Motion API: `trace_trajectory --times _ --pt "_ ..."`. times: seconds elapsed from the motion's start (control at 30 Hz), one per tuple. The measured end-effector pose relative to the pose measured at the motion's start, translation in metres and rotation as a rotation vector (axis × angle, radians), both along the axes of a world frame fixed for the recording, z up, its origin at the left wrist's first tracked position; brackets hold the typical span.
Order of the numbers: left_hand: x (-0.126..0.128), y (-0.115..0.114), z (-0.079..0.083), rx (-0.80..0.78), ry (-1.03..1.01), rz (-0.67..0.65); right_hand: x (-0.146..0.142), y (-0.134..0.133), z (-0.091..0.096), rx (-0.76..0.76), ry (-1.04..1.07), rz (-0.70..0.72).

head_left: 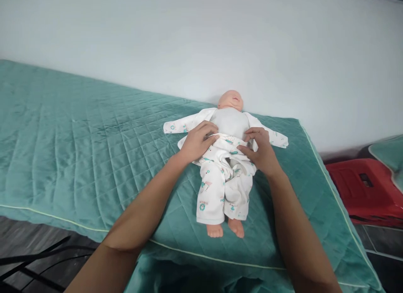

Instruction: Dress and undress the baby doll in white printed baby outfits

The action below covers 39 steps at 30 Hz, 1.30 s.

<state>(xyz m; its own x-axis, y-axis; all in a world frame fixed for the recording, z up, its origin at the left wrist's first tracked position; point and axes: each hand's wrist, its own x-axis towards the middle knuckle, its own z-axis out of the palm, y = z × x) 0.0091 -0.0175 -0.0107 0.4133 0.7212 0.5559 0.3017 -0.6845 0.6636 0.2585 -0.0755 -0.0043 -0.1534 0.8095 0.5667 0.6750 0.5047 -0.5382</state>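
Note:
A baby doll (pixel 231 100) lies on its back, head toward the wall and bare feet toward me. It wears a white printed jacket (pixel 201 116) spread apart at the front, with both sleeves stretched out sideways over a pale torso. White printed trousers (pixel 211 188) cover its legs, and an opening shows at the crotch. My left hand (pixel 200 142) grips the waistband on one side, thumb and fingers curled at the cloth. On the other side of the waistband, my right hand (pixel 260 150) pinches the fabric, its fingertips partly hidden by folds.
A green quilted bed cover (pixel 94 158) with pale piping lies beneath the doll. Behind it rises a white wall (pixel 189 41). A red plastic case (pixel 368 188) is on the right beyond the bed edge. Dark metal legs (pixel 34 259) stand on the floor at lower left.

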Motion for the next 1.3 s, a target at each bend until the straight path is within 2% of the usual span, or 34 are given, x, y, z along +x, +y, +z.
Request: trace_trajectory --times 0.1,0.23,0.33,0.47,0.57,0.77,0.9,1.0,1.1,1.2,1.3 --pt "0.005 0.008 0.006 -0.138 0.024 0.037 -0.007 0.004 0.001 -0.006 0.011 0.05" --pt "0.012 0.027 0.014 -0.264 0.053 0.098 -0.013 0.022 0.001 -0.056 0.131 -0.061" --pt "0.017 0.044 0.013 -0.336 -0.021 0.081 -0.01 0.041 0.001 -0.207 0.282 -0.065" --pt "0.018 0.059 0.003 -0.607 -0.213 -0.054 -0.008 0.057 -0.001 -0.426 0.533 0.025" --pt "0.013 0.058 -0.001 -0.748 -0.337 -0.106 -0.008 0.058 -0.004 -0.443 0.672 0.003" --pt "-0.004 0.046 -0.001 -0.862 -0.428 -0.119 0.005 0.048 -0.006 -0.549 0.9 0.039" --pt "-0.015 0.045 -0.005 -0.89 -0.462 -0.15 0.016 0.04 -0.009 -0.539 0.934 0.035" --pt "-0.017 0.043 -0.006 -0.852 -0.458 -0.198 0.016 0.036 -0.013 -0.516 0.896 0.012" --pt "-0.014 0.037 -0.005 -0.742 -0.354 -0.169 0.014 0.032 -0.015 -0.505 0.862 0.019" --pt "-0.014 0.034 -0.003 -0.633 -0.232 -0.177 0.016 0.03 -0.013 -0.503 0.821 0.091" --pt "-0.014 0.033 -0.001 -0.538 -0.186 -0.195 0.013 0.028 -0.011 -0.417 0.742 0.122"
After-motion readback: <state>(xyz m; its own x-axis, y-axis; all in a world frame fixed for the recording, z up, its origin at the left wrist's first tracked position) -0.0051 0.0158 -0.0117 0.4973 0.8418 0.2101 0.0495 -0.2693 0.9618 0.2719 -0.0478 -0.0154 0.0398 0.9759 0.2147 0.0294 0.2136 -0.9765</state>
